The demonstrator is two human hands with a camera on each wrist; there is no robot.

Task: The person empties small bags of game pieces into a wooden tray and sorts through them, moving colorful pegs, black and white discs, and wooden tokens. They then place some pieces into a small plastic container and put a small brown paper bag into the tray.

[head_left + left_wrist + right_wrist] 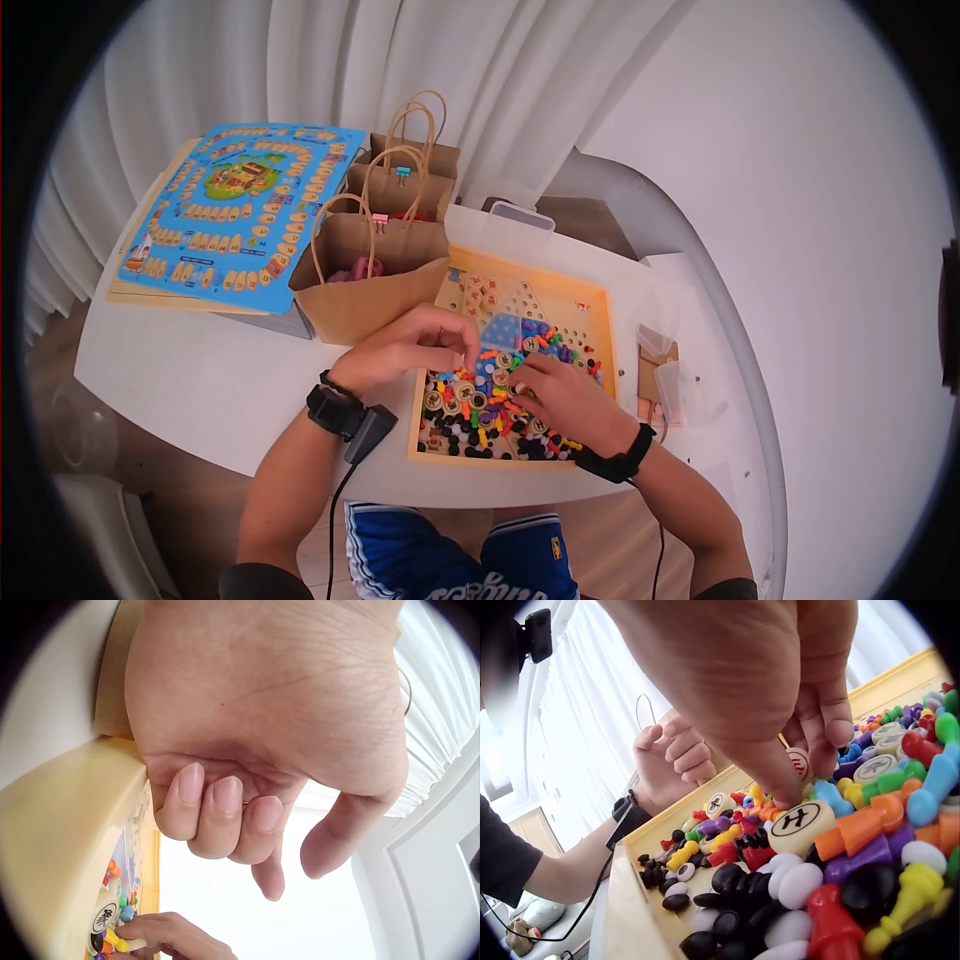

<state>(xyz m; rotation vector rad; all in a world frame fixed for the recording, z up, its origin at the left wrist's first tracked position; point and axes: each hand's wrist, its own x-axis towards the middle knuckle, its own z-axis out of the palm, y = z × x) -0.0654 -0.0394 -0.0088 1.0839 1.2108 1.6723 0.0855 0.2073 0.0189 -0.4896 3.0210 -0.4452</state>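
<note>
My right hand [570, 400] is over the wooden tray [512, 461] of mixed game pieces. In the right wrist view its thumb and fingers pinch a round disc with a red character [798, 762], just above the heap. Beside the thumb lies a disc with a black character [802, 825], among coloured pegs and black and white pieces. My left hand [425, 345] hovers over the tray's left edge, holding nothing. In the left wrist view three fingers of the left hand [255, 735] curl loosely toward the palm, with thumb and index finger apart.
Paper bags [375, 300] with looped handles stand behind the tray's left side. A blue game board [240, 215] lies at the left of the white table [190, 370]. Inside the tray is a clear plastic box [502, 330]; clear containers [675, 390] lie to the right.
</note>
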